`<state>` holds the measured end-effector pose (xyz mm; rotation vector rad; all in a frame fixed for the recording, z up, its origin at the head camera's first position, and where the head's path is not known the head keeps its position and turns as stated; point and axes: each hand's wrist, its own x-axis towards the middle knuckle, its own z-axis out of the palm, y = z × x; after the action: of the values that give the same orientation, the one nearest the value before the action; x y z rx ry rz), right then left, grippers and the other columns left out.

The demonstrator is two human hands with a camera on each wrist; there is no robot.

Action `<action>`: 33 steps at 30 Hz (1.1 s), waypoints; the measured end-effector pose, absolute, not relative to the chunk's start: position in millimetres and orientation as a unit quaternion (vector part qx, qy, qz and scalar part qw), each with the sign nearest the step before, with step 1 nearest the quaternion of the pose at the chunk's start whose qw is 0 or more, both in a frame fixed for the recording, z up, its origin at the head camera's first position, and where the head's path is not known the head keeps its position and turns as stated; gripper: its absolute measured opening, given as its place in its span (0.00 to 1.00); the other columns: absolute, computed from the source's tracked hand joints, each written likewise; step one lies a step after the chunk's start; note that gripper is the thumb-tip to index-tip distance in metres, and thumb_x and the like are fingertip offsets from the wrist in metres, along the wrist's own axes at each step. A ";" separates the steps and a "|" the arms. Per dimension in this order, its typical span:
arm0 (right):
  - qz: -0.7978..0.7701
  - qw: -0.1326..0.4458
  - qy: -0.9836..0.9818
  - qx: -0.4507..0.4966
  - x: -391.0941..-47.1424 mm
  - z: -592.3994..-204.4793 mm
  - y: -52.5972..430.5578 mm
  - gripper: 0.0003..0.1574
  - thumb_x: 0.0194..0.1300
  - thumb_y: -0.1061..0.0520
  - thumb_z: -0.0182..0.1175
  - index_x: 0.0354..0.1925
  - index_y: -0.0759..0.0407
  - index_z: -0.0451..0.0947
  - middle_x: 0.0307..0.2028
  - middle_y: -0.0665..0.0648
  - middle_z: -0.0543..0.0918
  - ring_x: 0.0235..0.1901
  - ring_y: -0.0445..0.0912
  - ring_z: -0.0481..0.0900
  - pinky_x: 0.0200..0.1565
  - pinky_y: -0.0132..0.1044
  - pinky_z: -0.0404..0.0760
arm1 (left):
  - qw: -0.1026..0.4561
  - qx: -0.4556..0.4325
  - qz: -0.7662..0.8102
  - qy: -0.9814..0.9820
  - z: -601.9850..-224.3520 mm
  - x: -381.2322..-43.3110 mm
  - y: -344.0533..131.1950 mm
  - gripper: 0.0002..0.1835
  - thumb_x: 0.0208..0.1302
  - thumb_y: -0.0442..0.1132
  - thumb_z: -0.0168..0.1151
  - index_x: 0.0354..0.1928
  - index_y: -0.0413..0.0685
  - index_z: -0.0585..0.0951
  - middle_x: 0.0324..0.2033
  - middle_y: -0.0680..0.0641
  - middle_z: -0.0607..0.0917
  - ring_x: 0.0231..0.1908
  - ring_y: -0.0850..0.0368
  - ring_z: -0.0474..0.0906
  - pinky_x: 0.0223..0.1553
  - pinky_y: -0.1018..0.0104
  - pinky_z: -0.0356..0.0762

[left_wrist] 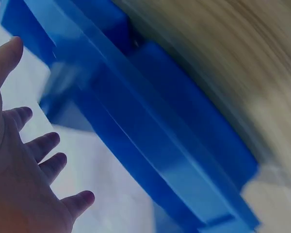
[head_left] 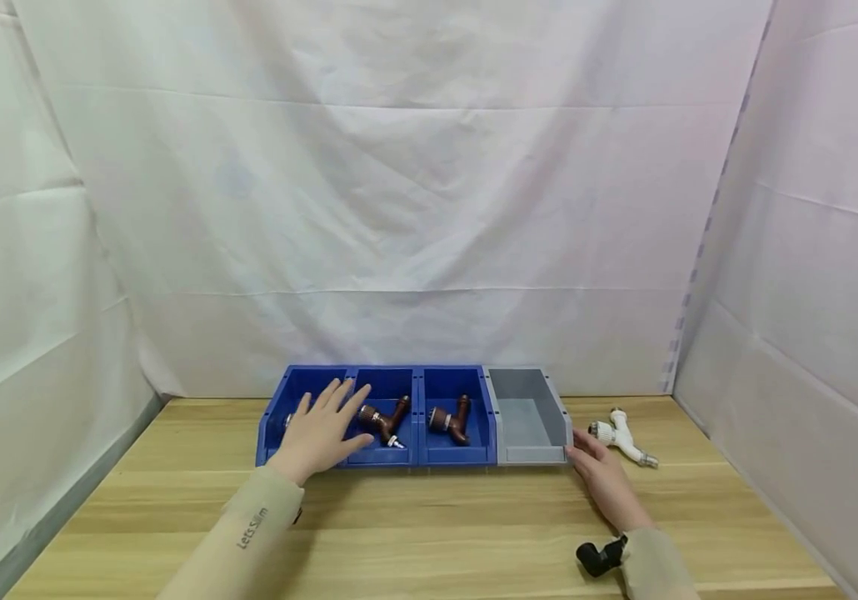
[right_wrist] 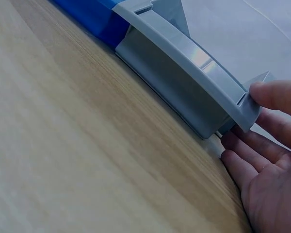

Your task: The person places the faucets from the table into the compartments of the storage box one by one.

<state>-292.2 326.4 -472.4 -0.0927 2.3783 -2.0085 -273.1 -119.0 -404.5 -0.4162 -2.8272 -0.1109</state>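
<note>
My left hand point(head_left: 319, 433) hovers with spread fingers over the leftmost blue bin point(head_left: 267, 433), hiding much of it and most of the tap inside. In the left wrist view its fingers point(left_wrist: 53, 167) are apart from the bin. Brown taps lie in the other two blue bins: one tap point(head_left: 382, 421) with a metal tip, another tap point(head_left: 461, 421) without a visible one. My right hand point(head_left: 609, 479) holds the front right corner of the grey bin point(right_wrist: 174, 87), thumb on the lip and fingers beside and beneath it. Nothing lies inside the grey bin.
A white tap point(head_left: 627, 437) lies on the wooden table point(head_left: 429, 533), just right of the grey bin. The bins stand in a row against the white cloth point(head_left: 399, 208) at the back. Cloth walls also close off both sides.
</note>
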 end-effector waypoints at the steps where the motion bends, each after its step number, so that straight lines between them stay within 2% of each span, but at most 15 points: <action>1: -0.646 0.013 0.763 -0.030 -292.3 -472.7 326.5 0.38 0.63 0.50 0.52 0.64 0.62 0.52 0.61 0.61 0.60 0.58 0.48 0.60 0.46 0.21 0.66 | 0.143 -0.137 -0.043 -0.979 -404.6 -272.9 -125.3 0.44 0.51 0.71 0.43 0.67 0.62 0.50 0.65 0.45 0.53 0.64 0.46 0.43 0.57 0.39 0.42; 9: -0.642 0.006 0.766 -0.035 -291.3 -472.3 327.5 0.37 0.63 0.50 0.52 0.64 0.62 0.52 0.60 0.62 0.60 0.54 0.41 0.64 0.46 0.21 0.66 | 0.125 -0.075 -0.101 -0.984 -406.1 -273.1 -175.6 0.46 0.52 0.70 0.46 0.68 0.59 0.45 0.64 0.39 0.52 0.63 0.40 0.42 0.53 0.34 0.37; 15: -0.647 0.012 0.762 -0.030 -291.8 -471.9 327.9 0.38 0.63 0.50 0.52 0.65 0.63 0.51 0.61 0.62 0.59 0.56 0.44 0.63 0.46 0.20 0.66 | 0.113 -0.056 -0.127 -0.984 -412.2 -269.9 -199.1 0.46 0.54 0.67 0.47 0.68 0.55 0.44 0.64 0.36 0.50 0.62 0.35 0.43 0.52 0.33 0.39; 19: -0.649 0.014 0.760 -0.035 -292.1 -472.0 327.3 0.38 0.63 0.50 0.52 0.65 0.62 0.50 0.61 0.62 0.59 0.56 0.45 0.62 0.46 0.21 0.66 | 0.106 -0.047 -0.168 -0.979 -416.9 -269.3 -209.7 0.46 0.57 0.62 0.49 0.68 0.50 0.40 0.63 0.32 0.50 0.59 0.31 0.47 0.51 0.33 0.46; 24: -0.648 0.011 0.761 -0.032 -292.2 -472.1 325.4 0.38 0.63 0.50 0.52 0.65 0.62 0.51 0.61 0.62 0.59 0.57 0.46 0.61 0.46 0.21 0.65 | 0.084 -0.041 -0.270 -0.958 -422.8 -270.0 -215.4 0.48 0.59 0.64 0.42 0.66 0.48 0.28 0.63 0.29 0.47 0.57 0.28 0.52 0.50 0.36 0.54; 26: -0.647 0.014 0.761 -0.029 -292.5 -471.9 325.6 0.38 0.63 0.50 0.52 0.65 0.62 0.50 0.62 0.62 0.58 0.58 0.47 0.59 0.46 0.20 0.65 | 0.084 -0.038 -0.297 -0.951 -424.4 -270.9 -215.1 0.47 0.61 0.63 0.40 0.65 0.46 0.26 0.62 0.27 0.48 0.54 0.28 0.57 0.48 0.37 0.57; 29: -0.659 0.018 0.752 -0.034 -292.2 -472.0 325.3 0.38 0.63 0.51 0.51 0.65 0.63 0.49 0.62 0.63 0.56 0.59 0.49 0.57 0.47 0.20 0.65 | 0.097 -0.032 -0.299 -0.949 -426.0 -271.2 -213.6 0.45 0.64 0.59 0.38 0.65 0.41 0.28 0.58 0.24 0.55 0.47 0.29 0.67 0.44 0.40 0.63; 33: -0.676 0.014 0.735 -0.051 -291.3 -471.8 324.6 0.37 0.64 0.53 0.51 0.65 0.65 0.49 0.62 0.64 0.56 0.60 0.52 0.56 0.47 0.21 0.65 | 0.110 -0.025 -0.290 -0.950 -427.2 -271.2 -212.7 0.38 0.67 0.52 0.38 0.66 0.35 0.38 0.55 0.23 0.60 0.47 0.29 0.67 0.45 0.40 0.63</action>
<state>-291.3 324.6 -471.8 -0.1578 2.2889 -2.1053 -271.2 -212.7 -427.2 -0.0737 -2.7935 -0.8513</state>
